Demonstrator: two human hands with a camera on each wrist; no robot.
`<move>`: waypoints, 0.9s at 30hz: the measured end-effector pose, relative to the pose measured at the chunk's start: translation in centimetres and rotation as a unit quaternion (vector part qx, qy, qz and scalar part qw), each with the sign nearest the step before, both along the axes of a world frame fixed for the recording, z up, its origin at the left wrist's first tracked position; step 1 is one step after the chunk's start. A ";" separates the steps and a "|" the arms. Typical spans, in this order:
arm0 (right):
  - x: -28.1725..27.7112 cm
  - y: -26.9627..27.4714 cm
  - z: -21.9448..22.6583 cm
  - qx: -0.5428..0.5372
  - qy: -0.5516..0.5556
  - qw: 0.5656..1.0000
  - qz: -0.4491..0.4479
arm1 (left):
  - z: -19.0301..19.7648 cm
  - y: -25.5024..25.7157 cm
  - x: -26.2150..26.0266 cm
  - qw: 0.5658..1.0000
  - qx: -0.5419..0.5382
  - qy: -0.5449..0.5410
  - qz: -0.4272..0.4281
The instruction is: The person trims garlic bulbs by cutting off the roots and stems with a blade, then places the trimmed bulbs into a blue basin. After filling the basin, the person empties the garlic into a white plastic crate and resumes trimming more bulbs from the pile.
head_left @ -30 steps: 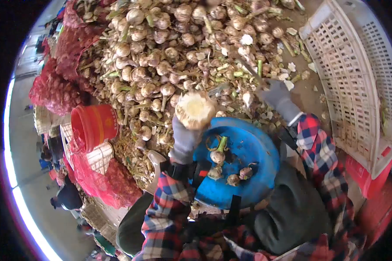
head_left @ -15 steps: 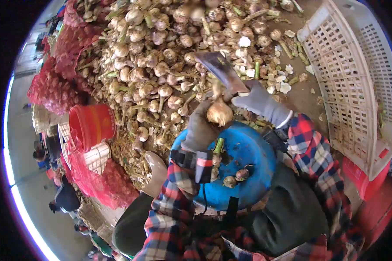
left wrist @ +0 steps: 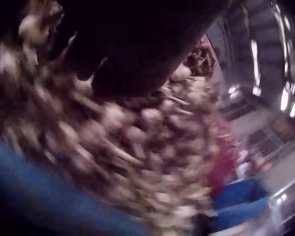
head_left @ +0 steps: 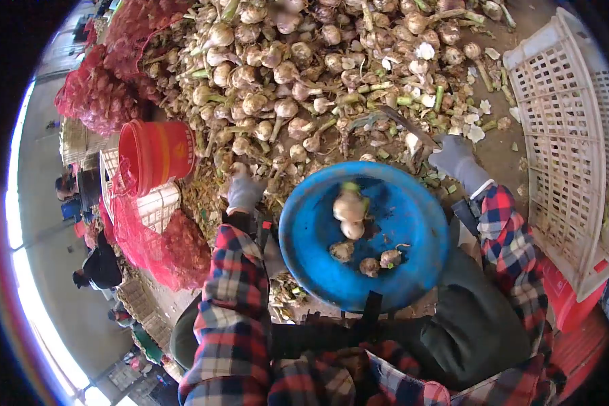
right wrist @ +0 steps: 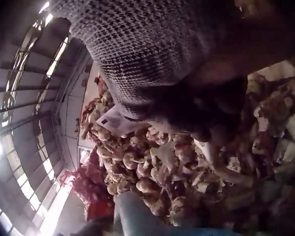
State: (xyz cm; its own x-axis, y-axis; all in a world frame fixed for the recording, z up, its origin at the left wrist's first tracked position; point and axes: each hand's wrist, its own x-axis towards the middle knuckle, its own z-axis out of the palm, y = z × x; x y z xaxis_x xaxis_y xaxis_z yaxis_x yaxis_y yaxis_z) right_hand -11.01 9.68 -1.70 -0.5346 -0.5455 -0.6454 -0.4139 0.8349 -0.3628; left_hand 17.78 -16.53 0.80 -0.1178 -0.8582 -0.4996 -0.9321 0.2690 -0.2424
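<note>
At the near left edge of the garlic heap (head_left: 304,74) my gloved left hand (head_left: 245,193) reaches in among the bulbs; the left wrist view is dark and blurred, and I cannot tell whether its fingers hold a bulb. My gloved right hand (head_left: 457,161) grips a broad-bladed knife (head_left: 406,125) over the right side of the heap, with its blade turned nearly edge-on. In the right wrist view the knit glove (right wrist: 152,54) fills the top. Between the hands stands a blue basin (head_left: 294,223) with several garlic bulbs (head_left: 342,251); a pale bulb (head_left: 348,203) with some green shows blurred inside it.
A red bucket (head_left: 159,159) stands left of the heap, above a red mesh sack (head_left: 183,254). Another full mesh sack (head_left: 98,101) lies further back. On the right leans a white slotted crate (head_left: 561,155). Cut scraps (head_left: 477,133) litter the floor.
The left hand has let go of its garlic bulb and swung left to the heap. A pale bulb now shows in the basin. The right hand has drawn the knife away to the right.
</note>
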 end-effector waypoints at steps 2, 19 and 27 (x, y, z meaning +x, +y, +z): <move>0.0 -0.2 0.2 0.034 -0.032 0.999 0.013 | -9.7 -3.0 7.7 0.983 0.095 0.157 -0.003; 3.3 -3.6 3.3 -0.191 0.056 0.974 0.106 | 0.1 5.5 -10.1 0.795 0.283 0.527 -0.099; 4.4 -3.6 6.9 -0.266 0.097 0.941 0.185 | -0.4 8.4 -9.8 0.826 0.216 0.430 -0.293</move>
